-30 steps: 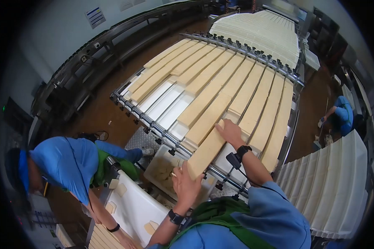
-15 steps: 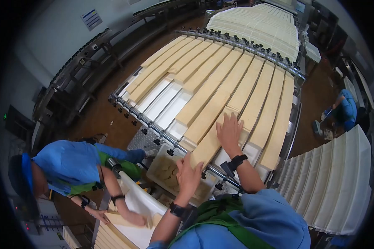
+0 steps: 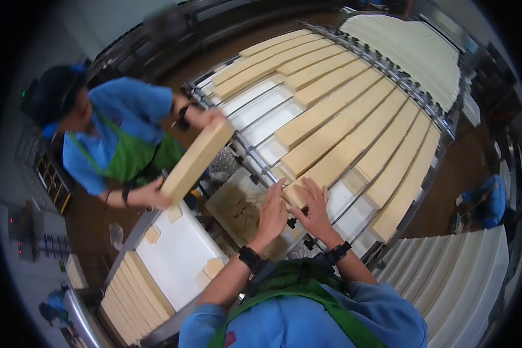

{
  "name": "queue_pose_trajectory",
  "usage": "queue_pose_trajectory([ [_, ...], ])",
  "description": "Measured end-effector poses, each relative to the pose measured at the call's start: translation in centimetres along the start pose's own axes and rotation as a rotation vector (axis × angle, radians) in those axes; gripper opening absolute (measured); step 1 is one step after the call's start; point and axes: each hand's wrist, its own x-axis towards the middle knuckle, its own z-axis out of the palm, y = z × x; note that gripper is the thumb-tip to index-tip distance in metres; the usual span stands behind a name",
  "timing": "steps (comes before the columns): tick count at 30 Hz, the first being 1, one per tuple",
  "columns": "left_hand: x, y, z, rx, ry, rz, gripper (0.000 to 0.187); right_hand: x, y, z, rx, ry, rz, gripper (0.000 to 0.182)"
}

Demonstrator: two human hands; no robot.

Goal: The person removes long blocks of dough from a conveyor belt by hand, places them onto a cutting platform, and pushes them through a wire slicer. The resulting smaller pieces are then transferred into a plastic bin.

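Long pale-yellow slabs (image 3: pixel 354 136) lie side by side in lanes between thin metal rods on a white surface. My left hand (image 3: pixel 272 213) is at the near end of one slab (image 3: pixel 325 168), fingers spread and touching its end by the metal rail. On the same slab's near end lies my right hand (image 3: pixel 312 206), its fingers spread over the top. Neither hand is wrapped round the slab. A co-worker (image 3: pixel 122 133) at the left holds a separate slab (image 3: pixel 196 159) up in both hands, tilted.
Below the rail stands a white bin (image 3: pixel 216 200) with offcuts. At the lower left, a white board (image 3: pixel 182 255) adjoins a row of stacked slabs (image 3: pixel 134 296). Pleated white sheets (image 3: pixel 446 272) stand at the right. Another person (image 3: pixel 493 200) is crouched far right.
The view has shifted. My right hand has come back towards my left, at the slab's near end. The co-worker has straightened up and lifted a slab off the lower-left table.
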Motion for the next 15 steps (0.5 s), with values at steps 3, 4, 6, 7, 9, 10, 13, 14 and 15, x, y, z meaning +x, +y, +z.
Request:
queue_pose_trajectory([
  [3, -0.6, 0.2, -1.1, -0.063, -0.026, -0.012, 0.068, 0.3, 0.6, 0.2, -0.053, 0.009, -0.031, 0.061],
  [4, -0.9, -0.1, -1.2, -0.094, -0.02, -0.032, 0.072, 0.4, 0.4, 0.1, -0.078, 0.021, -0.063, 0.06],
  [6, -1.3, -1.2, -0.9, -0.109, 0.021, -0.024, 0.071, 0.6, 0.3, 0.3, -0.156, 0.001, -0.173, 0.06],
  [7, -1.5, -1.7, -0.7, -0.124, 0.042, -0.007, 0.071, 0.7, 0.2, 0.3, -0.241, -0.003, -0.268, 0.06],
  [9, -2.3, -2.3, -0.6, -0.142, 0.107, -0.004, 0.072, 0.9, 0.4, 1.0, -0.273, -0.016, -0.315, 0.054],
  [10, -2.7, -2.5, -0.8, -0.181, 0.148, -0.045, 0.072, 0.9, 0.5, 1.4, -0.313, -0.019, -0.345, 0.049],
  [13, -4.3, -4.8, -2.2, -0.151, 0.264, -0.111, 0.068, 1.1, 0.8, 1.7, -0.34, 0.001, -0.374, 0.039],
  [14, -5.1, -6.0, -2.7, -0.086, 0.316, -0.135, 0.066, 1.1, 0.8, 1.8, -0.336, 0.026, -0.349, 0.034],
  [15, -6.0, -7.2, -3.1, -0.08, 0.336, -0.144, 0.066, 1.1, 0.6, 1.9, -0.323, 0.019, -0.367, 0.034],
])
